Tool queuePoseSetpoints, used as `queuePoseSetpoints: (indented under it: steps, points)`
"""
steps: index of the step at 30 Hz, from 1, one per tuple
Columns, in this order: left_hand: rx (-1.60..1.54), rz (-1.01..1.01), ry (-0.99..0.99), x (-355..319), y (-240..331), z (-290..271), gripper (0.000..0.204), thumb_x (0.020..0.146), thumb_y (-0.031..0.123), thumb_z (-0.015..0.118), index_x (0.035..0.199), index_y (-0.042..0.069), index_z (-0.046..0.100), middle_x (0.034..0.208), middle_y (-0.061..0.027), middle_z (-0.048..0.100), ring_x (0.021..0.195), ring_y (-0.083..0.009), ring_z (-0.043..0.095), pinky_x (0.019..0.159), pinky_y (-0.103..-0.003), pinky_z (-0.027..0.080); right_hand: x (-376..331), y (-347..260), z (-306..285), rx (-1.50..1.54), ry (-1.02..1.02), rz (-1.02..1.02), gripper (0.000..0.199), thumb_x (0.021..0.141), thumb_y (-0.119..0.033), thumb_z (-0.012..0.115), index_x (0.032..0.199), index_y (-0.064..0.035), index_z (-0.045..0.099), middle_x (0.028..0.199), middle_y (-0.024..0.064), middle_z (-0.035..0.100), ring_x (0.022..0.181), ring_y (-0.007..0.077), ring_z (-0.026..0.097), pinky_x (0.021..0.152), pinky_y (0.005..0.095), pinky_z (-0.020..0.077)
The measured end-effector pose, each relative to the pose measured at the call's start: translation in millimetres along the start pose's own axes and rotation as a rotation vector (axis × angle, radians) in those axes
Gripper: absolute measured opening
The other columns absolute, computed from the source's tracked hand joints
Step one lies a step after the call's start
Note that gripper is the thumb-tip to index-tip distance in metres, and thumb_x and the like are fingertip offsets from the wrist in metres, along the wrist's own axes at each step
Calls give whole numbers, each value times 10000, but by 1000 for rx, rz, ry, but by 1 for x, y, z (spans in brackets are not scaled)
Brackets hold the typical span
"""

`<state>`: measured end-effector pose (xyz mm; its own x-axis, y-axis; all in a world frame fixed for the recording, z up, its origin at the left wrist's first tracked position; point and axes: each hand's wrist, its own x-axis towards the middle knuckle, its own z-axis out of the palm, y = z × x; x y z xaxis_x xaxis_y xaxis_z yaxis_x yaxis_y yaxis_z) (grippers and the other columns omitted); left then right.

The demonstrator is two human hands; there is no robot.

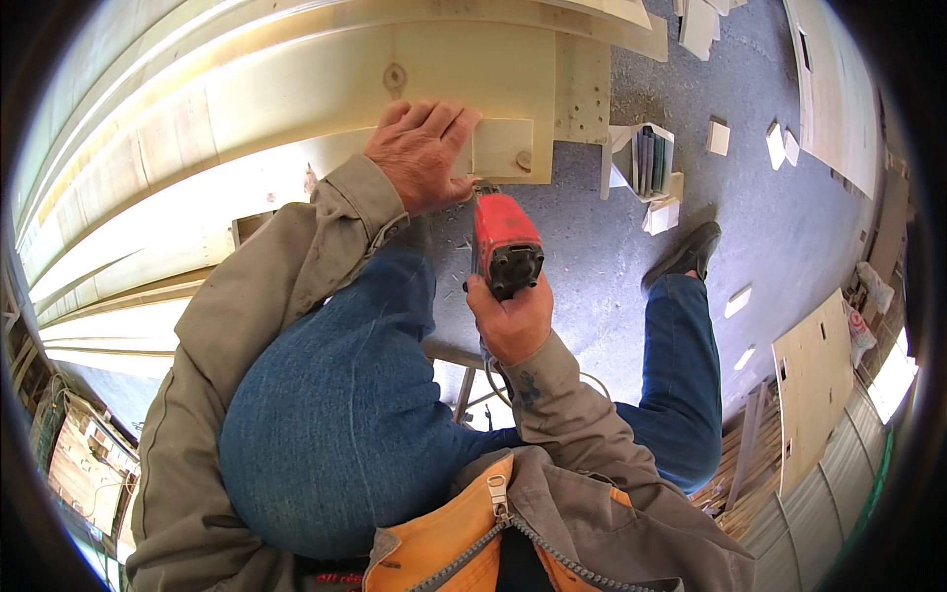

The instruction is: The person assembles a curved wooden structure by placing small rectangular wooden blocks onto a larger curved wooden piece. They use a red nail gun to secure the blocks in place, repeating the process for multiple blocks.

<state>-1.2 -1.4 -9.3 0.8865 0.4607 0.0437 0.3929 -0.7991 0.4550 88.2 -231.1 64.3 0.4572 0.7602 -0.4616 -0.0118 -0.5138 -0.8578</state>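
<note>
Left of gritty grey floor (760, 217), knotted board (505, 138) is touched by half-spread left hand (419, 160); red tool (507, 225) is clenched by right hand (518, 321).

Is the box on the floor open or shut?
Open: dark strips show uncovered inside the box.

Hidden near the center, under a red tool (506, 222): the handle and most fingers of the right hand (513, 321). Partly masked at twelve o'clock by the tool's body: its metal nose (482, 185), contact with the knotted wooden piece (503, 143) impossible to tell. Covered partly by the left hand (419, 153) at eleven: a wide board (473, 74). Cropped by the round rim at ten: long boards (148, 118); at six: a jacket (439, 533). Blurred at eight: clutter (94, 454).
</note>
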Motion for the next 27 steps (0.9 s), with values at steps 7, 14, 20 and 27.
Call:
queuePoseSetpoints:
  steps: [7,14,20,27]
  points:
    - [-6,-11,-1,1,0,-1,823,760,411,867,1458,111,551,1381,-98,593,1299,-303,568,1134,-456,395,7,-7,3,34,15,-42,374,872,-59,757,1231,-19,661,1152,172,682,1038,353,688,923,410,549]
    - [-15,-8,13,-1,-1,0,781,806,437,843,1451,102,559,1375,-107,596,1294,-315,570,1133,-465,395,21,-12,3,-48,-1,-106,366,887,-87,749,1236,-26,656,1154,187,673,1045,383,676,926,425,542]
    - [-39,-13,45,1,-1,-2,726,797,353,857,1421,104,584,1354,-90,609,1286,-304,576,1114,-452,418,42,-20,4,-83,-6,-200,382,885,-106,749,1248,-33,653,1159,195,664,1051,410,665,932,440,541]
    - [-80,-44,61,3,-5,-1,766,679,372,925,1348,137,634,1318,-50,648,1277,-269,599,1095,-441,442,57,-12,4,-7,-11,-170,382,883,-101,745,1248,-33,654,1166,202,669,1055,406,667,936,438,542]
